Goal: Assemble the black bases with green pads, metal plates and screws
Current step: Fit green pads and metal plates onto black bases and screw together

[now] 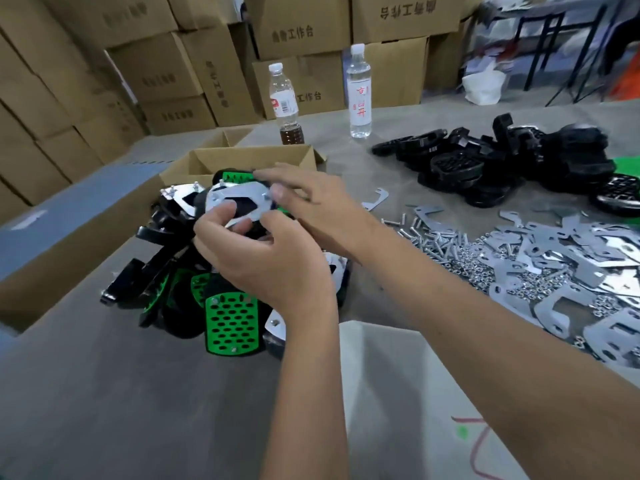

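We see the left hand (256, 251) and right hand (311, 199) both gripping one plated base (239, 202), fingers curled.

A black base (242, 216) was held up above the table, its metal plate (239, 202) facing the camera and a green pad (239, 177) showing along its upper edge. Under it lay a heap of assembled bases (194, 292), one with its green perforated pad (232, 323) facing up. To the right sat a pile of bare black bases (502, 168), loose metal plates (571, 268) and scattered screws (440, 244).
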The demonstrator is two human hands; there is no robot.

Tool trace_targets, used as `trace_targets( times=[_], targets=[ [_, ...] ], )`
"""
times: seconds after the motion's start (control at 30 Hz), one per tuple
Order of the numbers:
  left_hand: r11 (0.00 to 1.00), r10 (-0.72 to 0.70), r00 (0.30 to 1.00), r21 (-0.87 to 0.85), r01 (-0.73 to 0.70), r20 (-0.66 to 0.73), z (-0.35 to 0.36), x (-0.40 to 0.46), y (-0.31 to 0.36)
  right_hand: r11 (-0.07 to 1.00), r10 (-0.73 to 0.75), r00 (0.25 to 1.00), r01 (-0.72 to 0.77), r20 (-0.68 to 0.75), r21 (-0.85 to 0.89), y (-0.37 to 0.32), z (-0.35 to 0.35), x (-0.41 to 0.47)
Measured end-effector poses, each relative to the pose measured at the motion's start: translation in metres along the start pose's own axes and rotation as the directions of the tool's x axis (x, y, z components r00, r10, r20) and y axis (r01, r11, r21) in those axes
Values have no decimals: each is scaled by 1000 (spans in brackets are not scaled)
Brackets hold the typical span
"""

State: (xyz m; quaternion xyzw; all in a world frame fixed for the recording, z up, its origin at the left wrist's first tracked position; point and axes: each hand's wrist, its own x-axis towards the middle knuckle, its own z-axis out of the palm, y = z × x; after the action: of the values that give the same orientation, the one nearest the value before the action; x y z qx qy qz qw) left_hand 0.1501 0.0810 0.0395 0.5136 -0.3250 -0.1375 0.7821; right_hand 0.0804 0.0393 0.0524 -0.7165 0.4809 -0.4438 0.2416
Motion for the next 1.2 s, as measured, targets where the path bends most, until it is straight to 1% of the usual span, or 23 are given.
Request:
trace_targets(
  times=[0.1,0.17,0.23,0.27,0.33,0.4,0.47,0.53,0.6,0.67,0.73,0.77,0.8,0.83,0.87,0.93,0.97,1.03,1.07,1.1,1.13,1.17,1.2],
  targets=[
    [998,64,991,-15,-63,120,19,-33,4,987,161,963,-153,-218,53,26,-28,-20],
    [999,39,965,-12,-37,258,35,-58,3,968,238,917,-249,-319,7,48,-50,-35],
    [999,-54,921,19,51,386,52,-82,-2,917,302,859,-380,-414,-119,73,-75,-49],
    [994,-106,893,46,95,437,61,-94,-5,867,309,833,-445,-459,-223,87,-89,-55],
    [979,-203,838,121,164,506,73,-113,-12,701,290,807,-544,-514,-460,112,-114,-61],
    [957,-290,789,185,225,541,84,-129,-19,524,263,814,-571,-517,-632,134,-135,-60],
    [935,-354,757,220,278,549,94,-140,-26,436,267,857,-516,-442,-737,148,-152,-52],
    [912,-410,738,245,329,537,103,-146,-31,421,332,902,-402,-275,-813,156,-161,-40],
    [892,-452,715,260,370,533,109,-151,-32,430,372,912,-333,-172,-839,160,-164,-32],
    [878,-478,697,284,384,535,112,-151,-35,433,313,932,-312,-184,-846,161,-166,-33],
    [847,-529,659,285,448,535,115,-146,-40,494,211,952,-299,-221,-816,161,-166,-42],
    [802,-583,608,261,537,538,117,-144,-42,574,163,954,-300,-253,-761,159,-167,-51],
    [719,-649,523,218,660,553,118,-141,-41,680,124,943,-308,-310,-666,155,-168,-62],
    [605,-704,417,178,776,576,118,-139,-39,787,86,919,-300,-384,-540,150,-171,-74],
    [507,-729,315,170,845,608,118,-139,-37,870,58,889,-269,-454,-414,143,-175,-90],
    [441,-697,176,221,870,695,119,-142,-31,956,63,866,-195,-495,-219,130,-186,-123],
    [427,-669,120,248,869,733,119,-145,-26,973,89,884,-176,-458,-151,126,-194,-139],
    [393,-645,37,289,873,764,118,-153,-16,979,191,927,-202,-322,-1,121,-215,-167],
    [388,-648,7,322,864,762,117,-158,-10,968,251,926,-240,-282,73,119,-225,-178],
    [394,-653,-23,364,844,757,116,-165,-4,953,300,904,-272,-304,130,121,-236,-188],
    [410,-655,-46,406,816,754,114,-173,1,937,344,849,-334,-402,97,126,-248,-197],
    [435,-656,-56,438,787,753,112,-181,3,890,355,771,-452,-529,-62,135,-260,-203],
    [456,-657,-62,462,761,751,110,-190,6,724,325,701,-617,-635,-309,143,-272,-210]
  ],
)
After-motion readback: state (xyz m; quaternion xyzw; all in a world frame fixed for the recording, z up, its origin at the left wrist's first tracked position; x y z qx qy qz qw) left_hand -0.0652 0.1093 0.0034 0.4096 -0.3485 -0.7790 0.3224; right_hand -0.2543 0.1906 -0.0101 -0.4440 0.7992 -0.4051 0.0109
